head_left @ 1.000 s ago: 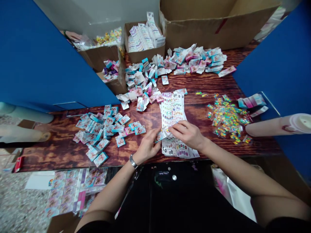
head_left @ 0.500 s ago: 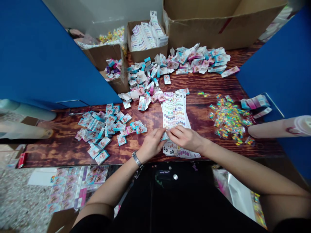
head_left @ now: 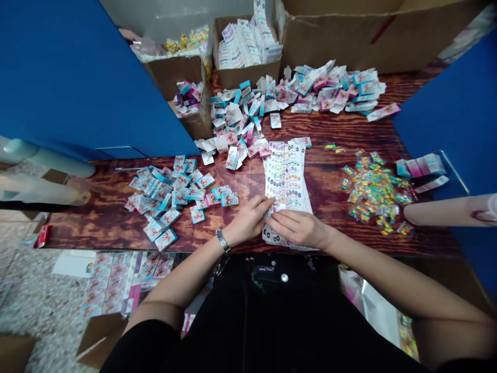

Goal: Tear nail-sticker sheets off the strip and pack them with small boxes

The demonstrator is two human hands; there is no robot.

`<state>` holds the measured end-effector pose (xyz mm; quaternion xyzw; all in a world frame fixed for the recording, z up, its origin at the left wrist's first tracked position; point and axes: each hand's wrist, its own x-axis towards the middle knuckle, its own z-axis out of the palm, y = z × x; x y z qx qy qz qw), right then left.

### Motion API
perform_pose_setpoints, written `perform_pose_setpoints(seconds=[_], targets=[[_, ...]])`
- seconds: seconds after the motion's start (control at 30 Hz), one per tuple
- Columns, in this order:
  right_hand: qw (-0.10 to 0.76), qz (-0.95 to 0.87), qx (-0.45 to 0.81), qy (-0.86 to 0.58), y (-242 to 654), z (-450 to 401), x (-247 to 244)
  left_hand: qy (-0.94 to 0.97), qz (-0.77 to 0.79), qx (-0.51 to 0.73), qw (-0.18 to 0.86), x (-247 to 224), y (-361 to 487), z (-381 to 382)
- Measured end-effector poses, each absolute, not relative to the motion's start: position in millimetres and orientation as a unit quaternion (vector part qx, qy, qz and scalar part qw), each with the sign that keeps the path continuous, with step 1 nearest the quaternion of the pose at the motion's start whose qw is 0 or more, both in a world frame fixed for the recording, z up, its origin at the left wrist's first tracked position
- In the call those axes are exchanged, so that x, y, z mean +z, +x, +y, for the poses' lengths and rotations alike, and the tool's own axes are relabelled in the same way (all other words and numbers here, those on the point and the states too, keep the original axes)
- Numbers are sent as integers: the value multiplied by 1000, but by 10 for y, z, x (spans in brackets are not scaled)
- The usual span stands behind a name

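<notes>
Close together at the front middle of the table, my left hand (head_left: 249, 221) and my right hand (head_left: 298, 228) both have their fingers closed on a small light-blue box (head_left: 268, 213). Fingers cover most of the box. Beneath the hands lie sticker sheets (head_left: 285, 173) printed with rows of small coloured patterns. A pile of small closed boxes (head_left: 171, 194) is to the left of my left hand. Right of my right hand is a heap of small clear packets (head_left: 375, 186) with yellow, green and orange contents.
Many open-ended little boxes (head_left: 248, 116) spread along the back. Behind them stand a carton of sticker strips (head_left: 248, 75), a large carton (head_left: 349, 41) and a smaller carton (head_left: 200, 122). Blue panels (head_left: 446, 103) flank both sides. A pale bottle (head_left: 446, 211) is at right.
The view has shifted slightly, moving the scene right. My right fingers sit a little lower against the box, and the left fingers reach a bit farther up. Both hands stay on it.
</notes>
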<state>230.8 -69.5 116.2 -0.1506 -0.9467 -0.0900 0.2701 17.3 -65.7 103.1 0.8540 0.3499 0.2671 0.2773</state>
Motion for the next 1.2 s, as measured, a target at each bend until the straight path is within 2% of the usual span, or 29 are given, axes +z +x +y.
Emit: perform_pose_setpoints(seconds=[0.17, 0.37, 0.5, 0.7, 0.87, 0.93, 1.07, 1.2], targets=[[266, -946, -14, -187, 2284, -728, 1157, 859, 334, 270, 279, 1034, 134, -646], [314, -920, 68, -226, 2310, -710, 1150, 826, 355, 286, 331, 1040, 161, -669], [352, -869, 140, -318, 2266, -730, 1172, 817, 357, 299, 341, 1086, 212, -680], [388, -721, 260, -513, 2127, -837, 1120, 811, 392, 326, 287, 1054, 263, -725], [439, -651, 307, -538, 2010, -933, 1080, 831, 405, 318, 210, 1019, 322, -777], [458, -611, 362, -535, 1991, -931, 1085, 834, 415, 312, 188, 1020, 337, -795], [479, -534, 459, -524, 1978, -865, 1060, 834, 428, 301, 175, 1013, 351, -825], [484, -504, 477, -533, 1964, -817, 1006, 830, 442, 295, 170, 981, 363, -843]])
